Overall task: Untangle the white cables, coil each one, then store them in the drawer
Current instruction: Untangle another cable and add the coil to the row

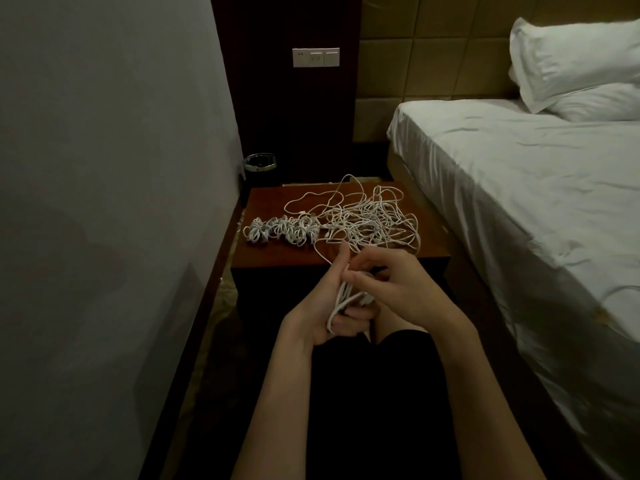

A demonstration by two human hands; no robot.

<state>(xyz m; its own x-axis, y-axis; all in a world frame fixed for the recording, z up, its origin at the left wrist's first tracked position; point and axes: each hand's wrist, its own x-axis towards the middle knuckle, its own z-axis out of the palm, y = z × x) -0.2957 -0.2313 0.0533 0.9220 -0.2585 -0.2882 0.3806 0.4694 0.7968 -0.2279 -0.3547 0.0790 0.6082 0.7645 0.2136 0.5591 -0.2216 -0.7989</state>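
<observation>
White cable [346,299] sits half-coiled in your left hand [322,306], fingers curled round the loops; your right hand [388,282] pinches its strand. Tangle [370,216] and finished coils [280,230] lie on the bench [270,251].

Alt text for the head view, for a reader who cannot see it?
Two hands wind a white cable: left hand holds the coil, right hand pinches the strand. Behind, a wooden nightstand holds finished coils beside a tangled pile.
</observation>
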